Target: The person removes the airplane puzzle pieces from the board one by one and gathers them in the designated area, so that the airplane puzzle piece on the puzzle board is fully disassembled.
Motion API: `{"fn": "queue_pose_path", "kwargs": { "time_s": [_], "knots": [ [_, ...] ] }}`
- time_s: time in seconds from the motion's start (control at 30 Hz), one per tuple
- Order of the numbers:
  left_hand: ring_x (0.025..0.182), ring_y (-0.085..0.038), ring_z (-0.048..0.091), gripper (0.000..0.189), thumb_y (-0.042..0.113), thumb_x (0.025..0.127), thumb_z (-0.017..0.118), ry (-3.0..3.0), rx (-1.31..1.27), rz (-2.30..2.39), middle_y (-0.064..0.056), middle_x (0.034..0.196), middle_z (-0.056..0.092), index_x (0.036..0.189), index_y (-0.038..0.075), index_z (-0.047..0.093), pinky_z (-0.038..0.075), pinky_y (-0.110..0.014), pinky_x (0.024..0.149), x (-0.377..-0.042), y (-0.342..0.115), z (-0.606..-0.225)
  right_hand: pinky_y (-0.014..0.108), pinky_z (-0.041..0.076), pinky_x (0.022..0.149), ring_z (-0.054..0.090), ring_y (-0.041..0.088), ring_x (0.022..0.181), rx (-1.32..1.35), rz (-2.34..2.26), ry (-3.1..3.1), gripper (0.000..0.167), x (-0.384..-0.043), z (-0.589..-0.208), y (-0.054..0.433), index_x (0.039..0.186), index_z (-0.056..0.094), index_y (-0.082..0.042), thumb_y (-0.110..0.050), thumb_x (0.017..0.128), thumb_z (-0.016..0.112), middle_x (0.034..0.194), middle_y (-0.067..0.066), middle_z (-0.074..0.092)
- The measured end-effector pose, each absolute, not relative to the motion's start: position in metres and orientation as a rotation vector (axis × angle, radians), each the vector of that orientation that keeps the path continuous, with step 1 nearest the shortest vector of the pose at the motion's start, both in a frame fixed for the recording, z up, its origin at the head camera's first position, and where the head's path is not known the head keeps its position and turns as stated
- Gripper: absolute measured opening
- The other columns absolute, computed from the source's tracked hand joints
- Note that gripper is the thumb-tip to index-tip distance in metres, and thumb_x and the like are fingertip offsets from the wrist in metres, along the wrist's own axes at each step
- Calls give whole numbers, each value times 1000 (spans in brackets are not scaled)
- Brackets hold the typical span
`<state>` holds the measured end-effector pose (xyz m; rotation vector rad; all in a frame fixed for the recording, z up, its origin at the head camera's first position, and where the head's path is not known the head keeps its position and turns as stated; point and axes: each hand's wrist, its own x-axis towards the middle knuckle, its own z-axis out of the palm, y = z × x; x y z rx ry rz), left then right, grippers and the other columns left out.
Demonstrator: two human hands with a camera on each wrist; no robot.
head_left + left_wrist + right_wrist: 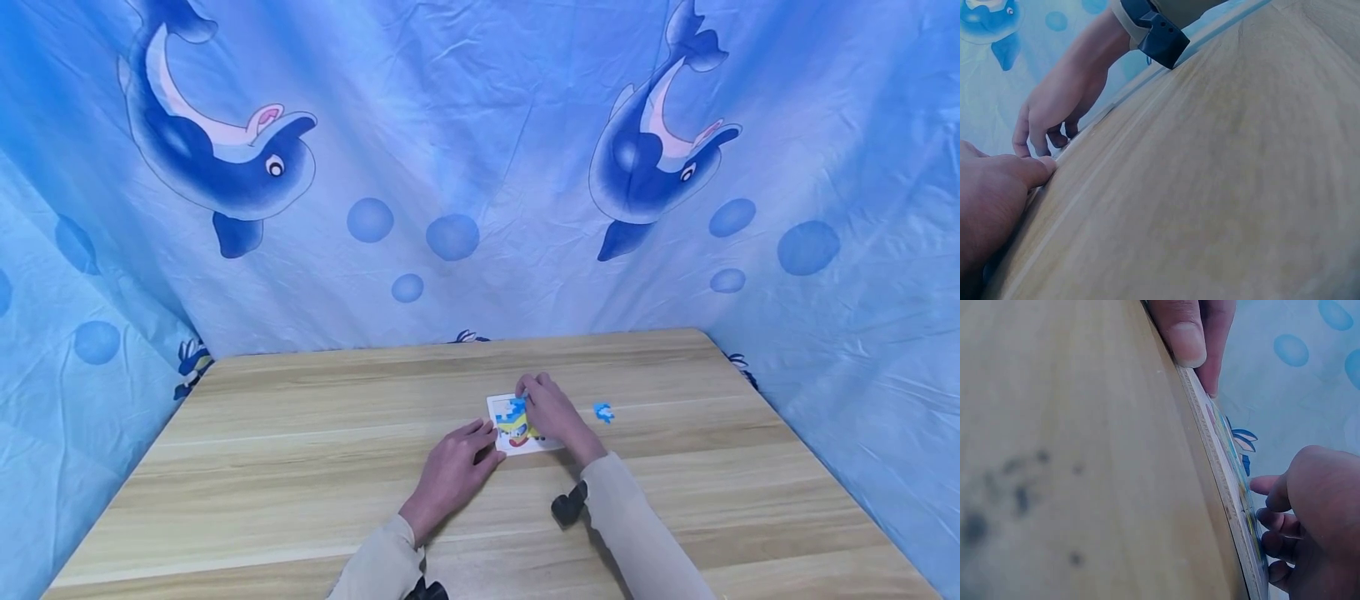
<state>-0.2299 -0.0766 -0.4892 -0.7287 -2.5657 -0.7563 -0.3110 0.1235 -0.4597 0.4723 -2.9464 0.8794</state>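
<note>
A small jigsaw puzzle in a white frame lies on the wooden table, its picture blue and yellow with a red patch. At its left edge my left hand touches the frame, thumb by the near corner and fingers along the side; the right wrist view has this thumb against the board's edge. My right hand is bent over the puzzle from the right, fingertips down at its far part. Those fingers are curled close over the picture; I cannot tell whether they pinch a piece.
A loose blue puzzle piece lies to the right of the frame. The wooden table reaches back to a blue curtain printed with dolphins. A dark wrist device sits at the right sleeve.
</note>
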Motion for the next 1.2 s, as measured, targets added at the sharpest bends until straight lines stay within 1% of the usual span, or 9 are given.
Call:
{"fn": "queue_pose_path", "kwargs": {
  "time_s": [0.23, 0.5, 0.63, 0.73, 0.83, 1.0, 1.2],
  "knots": [
    [126, -34, 62, 40, 33, 96, 76, -2600, -714, -742, -11, 132, 68, 125, 5, 74, 52, -50, 104, -229, -77, -488, 37, 49, 79, 51, 22, 91, 464, 861, -2953, 14, -312, -459, 122, 108, 62, -11, -6, 106, 50, 107, 8, 52],
    [125, -35, 63, 38, 29, 95, 77, -2569, -733, -759, -13, 130, 69, 123, 3, 75, 53, -51, 102, -229, -77, -489, 39, 52, 83, 53, 23, 95, 448, 1010, -2916, 12, -314, -459, 124, 110, 57, -10, -6, 107, 46, 108, 8, 51],
    [124, -36, 63, 39, 29, 94, 78, -2565, -732, -764, -13, 130, 69, 124, 4, 75, 53, -51, 102, -230, -78, -489, 39, 52, 87, 54, 24, 99, 483, 1109, -2853, 10, -314, -461, 127, 111, 59, -8, -3, 104, 53, 109, 7, 54],
    [125, -35, 63, 39, 30, 95, 78, -2574, -730, -760, -12, 131, 69, 124, 4, 74, 53, -50, 102, -230, -78, -489, 41, 53, 92, 54, 25, 104, 509, 1132, -2826, 15, -312, -463, 130, 114, 61, -6, 0, 100, 61, 111, 6, 56],
    [126, -34, 62, 40, 31, 95, 77, -2585, -726, -763, -11, 132, 69, 125, 5, 74, 52, -50, 103, -230, -78, -488, 42, 53, 96, 54, 26, 109, 532, 1097, -2821, 20, -309, -463, 132, 117, 63, -6, -1, 98, 66, 116, 7, 56],
    [126, -34, 62, 40, 30, 95, 78, -2581, -725, -771, -10, 131, 69, 125, 5, 75, 52, -50, 103, -229, -78, -488, 45, 51, 99, 50, 27, 115, 573, 1027, -2810, 23, -303, -462, 133, 121, 66, -5, -4, 98, 68, 121, 8, 53],
    [127, -33, 62, 39, 30, 95, 77, -2579, -722, -778, -10, 131, 69, 125, 5, 75, 52, -49, 104, -229, -78, -488, 44, 50, 100, 47, 28, 117, 615, 961, -2799, 20, -299, -460, 133, 119, 65, -6, -5, 99, 68, 121, 8, 50]
  ]
}}
